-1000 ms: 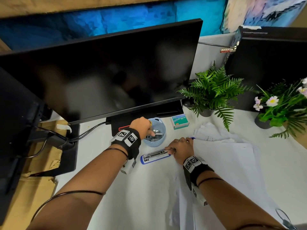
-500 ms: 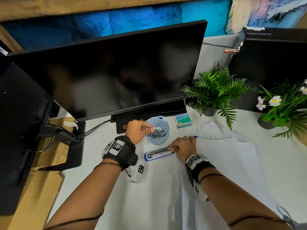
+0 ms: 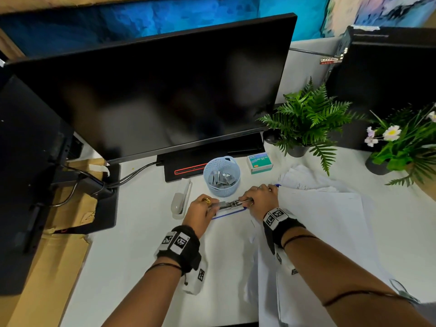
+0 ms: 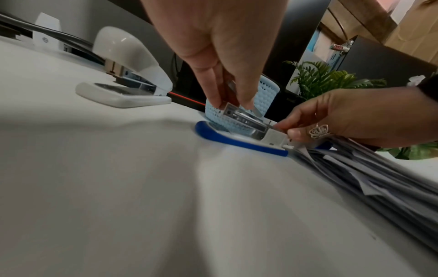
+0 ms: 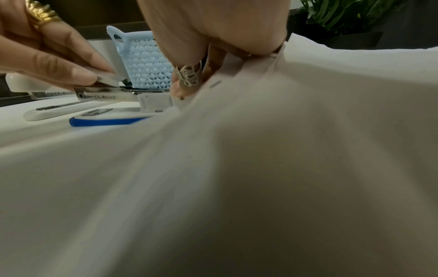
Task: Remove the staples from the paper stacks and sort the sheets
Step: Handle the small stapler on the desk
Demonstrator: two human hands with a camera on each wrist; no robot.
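Loading that blue stapler [image 4: 239,139] looks like the step you're on, so go slow with it. Your left hand [image 3: 203,208] has thumb and fingertips closed narrowly on a small strip of staples [image 4: 233,110] right over the front end of the open metal magazine [image 5: 106,96]. Your right hand [image 3: 257,197] grips the rear of the stapler, fingers curled round the white hinge block and pinning it to the desk.

My advice: line the strip up square with the channel before you let go, legs down, so it doesn't sit crooked and jam. Hold the back end firmly down, because I'd guess the base skates on that smooth white tabletop [image 3: 141,256].

The paper stacks [image 3: 325,223] sit just to your right, their corner touching your right hand, and at least one staple [image 5: 215,84] is visible in the top sheet, so the actual removing and sorting isn't done yet. The light blue basket [image 3: 221,175] just behind the stapler holds more strips if this one slips. A second, white stapler [image 3: 180,202] lies to the left.
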